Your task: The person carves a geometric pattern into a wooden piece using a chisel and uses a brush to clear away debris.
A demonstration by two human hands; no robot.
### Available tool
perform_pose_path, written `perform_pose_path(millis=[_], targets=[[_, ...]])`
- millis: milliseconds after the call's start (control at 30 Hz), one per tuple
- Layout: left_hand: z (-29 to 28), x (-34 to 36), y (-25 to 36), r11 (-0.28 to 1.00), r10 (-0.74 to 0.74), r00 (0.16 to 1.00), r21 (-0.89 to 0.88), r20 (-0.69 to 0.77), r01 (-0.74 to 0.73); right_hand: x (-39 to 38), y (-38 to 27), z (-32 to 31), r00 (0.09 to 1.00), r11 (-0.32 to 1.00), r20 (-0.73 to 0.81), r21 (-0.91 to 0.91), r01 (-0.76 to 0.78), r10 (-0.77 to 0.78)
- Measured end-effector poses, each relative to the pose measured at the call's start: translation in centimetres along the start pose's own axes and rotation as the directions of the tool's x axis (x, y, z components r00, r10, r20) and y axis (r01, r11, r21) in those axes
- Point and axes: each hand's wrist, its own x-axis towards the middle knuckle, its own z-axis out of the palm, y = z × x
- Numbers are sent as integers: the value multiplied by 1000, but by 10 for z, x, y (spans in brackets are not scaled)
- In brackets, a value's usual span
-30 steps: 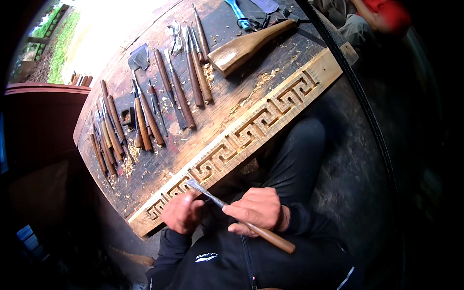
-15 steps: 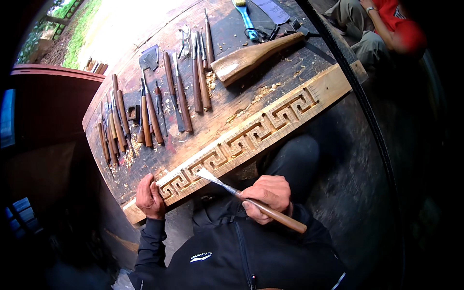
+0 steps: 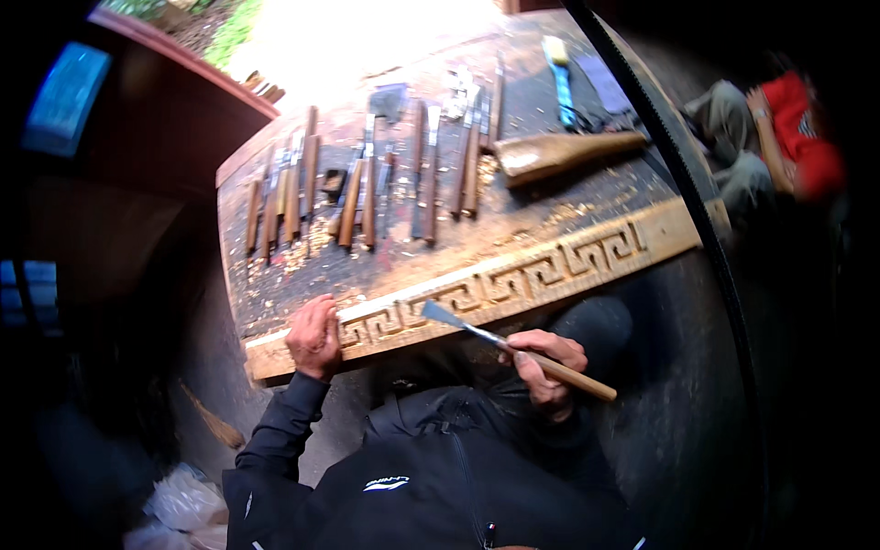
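A long wooden board (image 3: 683,227) carved with a square meander pattern lies along the near edge of the bench. My left hand (image 3: 314,337) grips its left part, fingers over the upper edge. In my right hand (image 3: 548,365) is a flat chisel (image 3: 445,316) with a long wooden handle, closed between thumb and fingers; its broad blade points up-left over the carving, and whether it touches the wood I cannot tell.
The bench (image 3: 385,275) bears several chisels (image 3: 369,202), a wooden mallet (image 3: 559,158), a blue brush (image 3: 560,87) and wood shavings. A person in red (image 3: 793,137) sits at the right. A broom (image 3: 215,417) and plastic bags (image 3: 183,504) lie at lower left. A dark strap (image 3: 669,147) hangs across the right.
My left hand moved left from near the chisel onto the board's upper edge. The chisel's angle is flatter and its handle higher in view. The whole view has shifted and tilted.
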Motion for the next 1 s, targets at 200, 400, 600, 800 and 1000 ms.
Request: perform_pose_path(millis=[200, 400, 600, 800, 1000], targets=[[-2, -3, -2, 1000, 4, 999, 5, -34, -4, 13, -10, 17, 998, 995, 38, 78, -54, 51], [-4, -7, -2, 1000, -5, 998, -11, -55, 4, 88, -52, 71, 945, 926, 217, -236, 294, -245], [9, -12, -6, 995, -19, 993, -98, -118, 7, 182, -30, 132, 810, 758, 534, -415, 502, -244], [-2, -18, -10, 988, -70, 988, -145, -138, 50, 229, -14, 187, 754, 644, 653, -544, 538, -78], [-1, -20, -10, 982, -71, 982, -186, -175, 38, 231, 26, 191, 682, 710, 694, -360, 605, -230]])
